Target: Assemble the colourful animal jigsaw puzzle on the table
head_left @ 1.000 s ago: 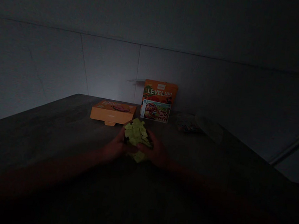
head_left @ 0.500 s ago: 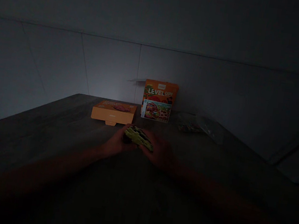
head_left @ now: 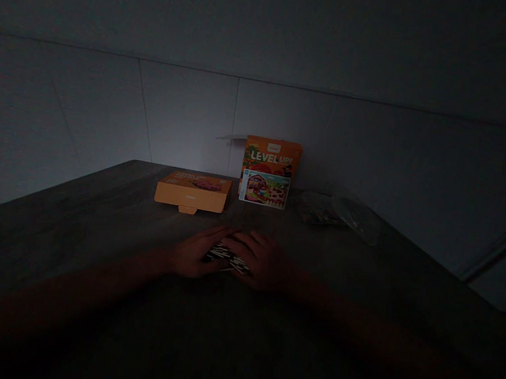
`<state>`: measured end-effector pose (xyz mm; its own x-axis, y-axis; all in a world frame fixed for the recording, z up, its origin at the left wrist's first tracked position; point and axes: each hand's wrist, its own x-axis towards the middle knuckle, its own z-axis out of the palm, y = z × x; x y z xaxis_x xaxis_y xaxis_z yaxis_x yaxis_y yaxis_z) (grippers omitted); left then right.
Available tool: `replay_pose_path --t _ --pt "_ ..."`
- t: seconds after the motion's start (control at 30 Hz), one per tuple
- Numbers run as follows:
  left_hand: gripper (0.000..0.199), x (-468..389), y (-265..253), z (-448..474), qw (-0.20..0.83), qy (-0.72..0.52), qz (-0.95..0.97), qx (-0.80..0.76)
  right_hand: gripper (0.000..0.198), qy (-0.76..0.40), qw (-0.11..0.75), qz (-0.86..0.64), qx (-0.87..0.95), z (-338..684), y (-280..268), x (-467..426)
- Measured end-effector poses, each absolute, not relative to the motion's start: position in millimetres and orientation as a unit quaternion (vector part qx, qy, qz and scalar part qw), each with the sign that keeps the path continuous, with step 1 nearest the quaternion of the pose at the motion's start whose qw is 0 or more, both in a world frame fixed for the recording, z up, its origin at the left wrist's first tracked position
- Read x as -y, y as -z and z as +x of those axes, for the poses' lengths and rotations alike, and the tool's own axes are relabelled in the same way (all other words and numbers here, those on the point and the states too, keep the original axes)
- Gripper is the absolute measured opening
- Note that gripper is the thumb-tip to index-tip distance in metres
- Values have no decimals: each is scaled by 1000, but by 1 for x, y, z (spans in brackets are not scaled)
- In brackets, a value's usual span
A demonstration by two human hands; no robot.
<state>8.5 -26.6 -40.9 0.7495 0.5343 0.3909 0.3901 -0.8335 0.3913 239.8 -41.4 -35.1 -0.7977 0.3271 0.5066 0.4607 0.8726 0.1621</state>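
Dim light covers the pale wall (head_left: 187, 119), its panels parted by thin seams, and beneath it the dull grey table (head_left: 91, 212) runs out on both sides of the grip. Beyond the grip and to its left, an orange box (head_left: 193, 193) lies flat, its plain front side facing the person and a small tab sticking out at the bottom. Nearer, the left hand (head_left: 192, 256) is cupped against the near-left side of a bundle of puzzle pieces (head_left: 238, 264), fingers curled over it. Those pieces sit between the two palms, their pale edges showing in the gap; whether the bundle touches the tabletop is too dark to tell. Almost straight behind the grip, slightly right, an upright orange box (head_left: 271, 158) reads "LEVEL UP!", with a farm picture card (head_left: 265, 190) standing in front of its lower part. Closing the grip from the right, the right hand (head_left: 266, 263) wraps the same bundle, its fingers spread across the top. Farther off to the grip's right lie a dark packet (head_left: 319, 214) and, beside it, clear plastic (head_left: 356, 218).
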Motion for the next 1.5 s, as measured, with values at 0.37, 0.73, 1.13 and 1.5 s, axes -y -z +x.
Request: replay_pose_path --t 0.37,0.73,1.13,1.5 --pt "99 22 43 6 103 -204 915 -334 102 -94 270 -351 892 252 47 32" --pt "98 20 45 7 85 -135 927 -340 108 -154 191 -371 895 255 50 24" --pt "75 30 40 9 109 -193 901 -373 81 -218 295 -288 885 256 48 27" --pt "74 41 43 -1 109 -198 891 -395 81 -192 288 -383 857 248 48 30"
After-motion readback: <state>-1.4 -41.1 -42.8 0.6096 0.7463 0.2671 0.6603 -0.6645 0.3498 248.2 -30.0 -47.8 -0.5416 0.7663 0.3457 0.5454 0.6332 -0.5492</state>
